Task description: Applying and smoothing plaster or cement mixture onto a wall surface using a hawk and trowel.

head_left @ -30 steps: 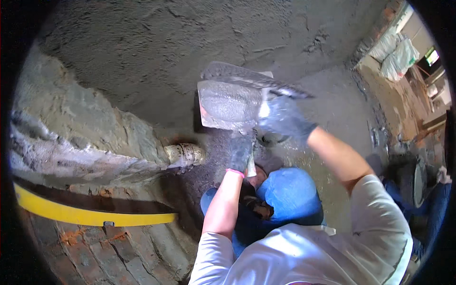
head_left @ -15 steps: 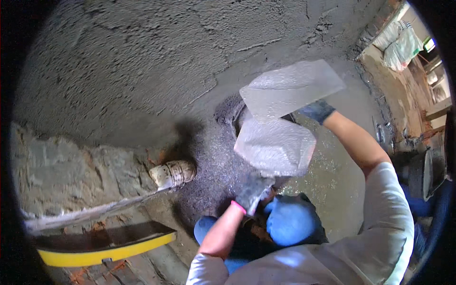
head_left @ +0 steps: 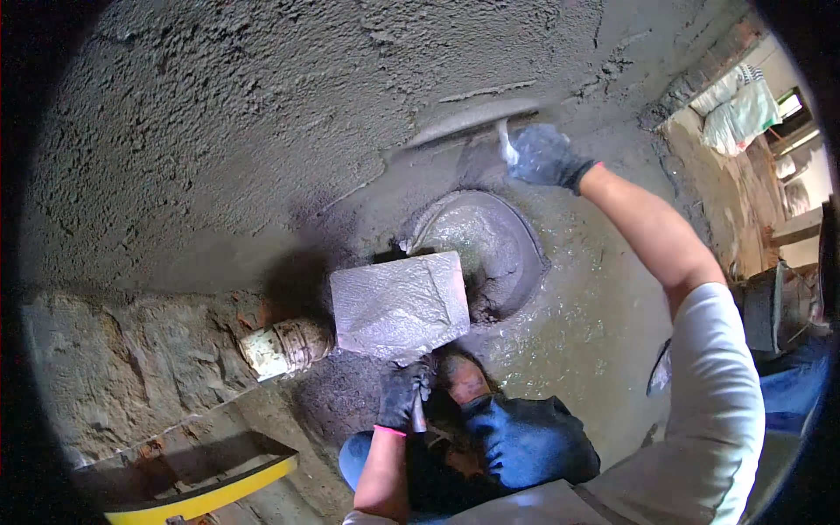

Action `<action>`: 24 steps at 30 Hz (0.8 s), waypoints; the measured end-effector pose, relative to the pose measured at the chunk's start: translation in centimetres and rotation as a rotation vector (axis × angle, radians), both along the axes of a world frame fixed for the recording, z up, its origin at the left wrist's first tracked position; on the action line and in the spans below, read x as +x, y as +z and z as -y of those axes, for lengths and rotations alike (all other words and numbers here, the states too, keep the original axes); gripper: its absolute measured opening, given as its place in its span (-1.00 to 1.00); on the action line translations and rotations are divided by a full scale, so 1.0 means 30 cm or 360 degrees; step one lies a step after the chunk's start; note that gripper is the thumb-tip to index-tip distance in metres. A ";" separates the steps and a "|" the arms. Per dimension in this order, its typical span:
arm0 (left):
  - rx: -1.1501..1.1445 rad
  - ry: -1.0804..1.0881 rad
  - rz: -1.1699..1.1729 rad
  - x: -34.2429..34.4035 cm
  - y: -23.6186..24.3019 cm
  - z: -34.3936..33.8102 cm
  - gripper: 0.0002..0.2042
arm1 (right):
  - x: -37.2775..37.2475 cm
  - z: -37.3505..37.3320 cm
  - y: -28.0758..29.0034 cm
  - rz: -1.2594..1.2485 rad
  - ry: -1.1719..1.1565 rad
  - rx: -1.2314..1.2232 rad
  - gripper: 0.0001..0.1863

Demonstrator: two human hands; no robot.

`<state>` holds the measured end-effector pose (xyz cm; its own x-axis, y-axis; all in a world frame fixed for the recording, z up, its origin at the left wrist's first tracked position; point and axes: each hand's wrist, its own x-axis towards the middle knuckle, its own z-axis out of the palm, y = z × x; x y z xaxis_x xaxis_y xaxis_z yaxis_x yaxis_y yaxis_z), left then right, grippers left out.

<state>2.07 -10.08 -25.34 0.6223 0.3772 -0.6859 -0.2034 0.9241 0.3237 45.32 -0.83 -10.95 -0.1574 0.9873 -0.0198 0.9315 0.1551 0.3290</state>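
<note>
My left hand [head_left: 402, 398], in a dark glove with a pink cuff, is closed round the handle of a mortar hawk [head_left: 401, 304]. Wet grey mortar coats the hawk's flat rectangular board, which lies tilted in front of my knees. Up and to the right, my gloved right hand [head_left: 544, 157] grips a plastering trowel [head_left: 472, 121] by its handle. The trowel's blade is laid against the lower part of the mortar-covered wall [head_left: 289, 114], seen nearly edge-on. Between the two tools, a round dark tub [head_left: 535, 262] holds wet mortar, partly hidden by the hawk.
A dirty white pipe end [head_left: 284, 347] sticks out from the rough low ledge [head_left: 149, 350] at left. Below it lies a long tool with a yellow edge [head_left: 210, 500]. Wet, shiny floor [head_left: 569, 341] spreads right of the tub. White sacks [head_left: 742, 109] sit at upper right.
The trowel has moved away from the hawk, up onto the wall, turning edge-on. My left hand has brought the hawk left and slightly down, uncovering the tub.
</note>
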 end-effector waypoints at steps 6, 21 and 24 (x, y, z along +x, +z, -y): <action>0.0257 -0.0137 -0.0204 0.013 -0.009 -0.014 -0.92 | -0.002 0.014 0.273 0.0201 0.0197 0.0251 -0.55; 0.1806 -0.0402 -0.0782 -0.178 -0.246 0.058 -0.79 | -0.345 -0.086 -0.152 -0.0437 -0.0119 -0.0021 -0.70; 0.0816 -0.0168 -0.0574 -0.063 -0.049 0.025 -0.85 | -0.215 -0.062 0.014 -0.0452 0.0127 -0.0018 -0.72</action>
